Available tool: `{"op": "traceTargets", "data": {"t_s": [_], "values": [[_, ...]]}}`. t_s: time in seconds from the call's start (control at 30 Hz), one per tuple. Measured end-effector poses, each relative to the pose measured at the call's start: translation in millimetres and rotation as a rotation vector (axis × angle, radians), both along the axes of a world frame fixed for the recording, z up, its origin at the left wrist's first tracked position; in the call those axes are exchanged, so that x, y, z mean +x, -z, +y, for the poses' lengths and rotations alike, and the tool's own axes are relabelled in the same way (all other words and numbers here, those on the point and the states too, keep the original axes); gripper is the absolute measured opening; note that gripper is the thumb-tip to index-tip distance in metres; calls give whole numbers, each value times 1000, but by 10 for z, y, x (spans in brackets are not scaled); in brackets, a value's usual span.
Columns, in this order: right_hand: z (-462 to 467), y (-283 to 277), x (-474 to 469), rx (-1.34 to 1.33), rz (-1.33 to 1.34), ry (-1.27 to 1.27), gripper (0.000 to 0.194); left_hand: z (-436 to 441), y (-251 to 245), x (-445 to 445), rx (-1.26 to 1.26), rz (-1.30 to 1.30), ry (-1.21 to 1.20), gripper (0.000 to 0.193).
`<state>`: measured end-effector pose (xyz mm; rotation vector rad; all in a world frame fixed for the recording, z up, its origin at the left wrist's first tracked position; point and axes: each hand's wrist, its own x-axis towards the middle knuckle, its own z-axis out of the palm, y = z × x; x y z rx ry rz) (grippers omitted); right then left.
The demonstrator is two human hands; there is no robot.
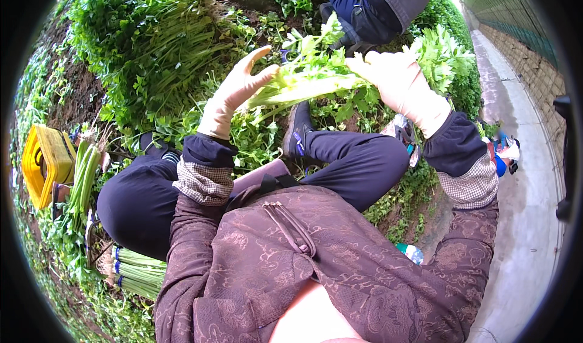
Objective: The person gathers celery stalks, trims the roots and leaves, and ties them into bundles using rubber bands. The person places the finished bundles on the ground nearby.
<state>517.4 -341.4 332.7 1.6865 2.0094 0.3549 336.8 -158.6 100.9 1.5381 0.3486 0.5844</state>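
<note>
Both my hands wear pale rubber gloves. My left hand is raised at the upper middle, thumb and fingers apart, beside the lower stalks of a bright green celery plant. My right hand is at the leafy side of that celery, its fingertips at stalks and leaves; whether they grip is hard to tell. More celery leaves show beyond my right hand. Under the hands, loose leaves and stems cover the ground around my boot.
A large heap of celery lies upper left. Blue-banded bundles and a yellow plastic crate are at the left. Another person crouches at the top. A concrete path runs along the right, beside a wall.
</note>
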Motion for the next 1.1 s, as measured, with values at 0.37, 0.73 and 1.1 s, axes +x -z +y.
{"op": "traceTargets", "data": {"t_s": [0.37, 0.73, 1.1], "values": [[-74, 72, 155, 67, 123, -28, 42, -58, 59, 33, -920, -491, -174, 25], [-362, 33, 399, 129, 299, 160, 51, 398, 1429, -473, 184, 638, -637, 47], [-286, 152, 409, 50, 410, 196, 39, -569, -268, 78, 835, -239, -557, 33]]}}
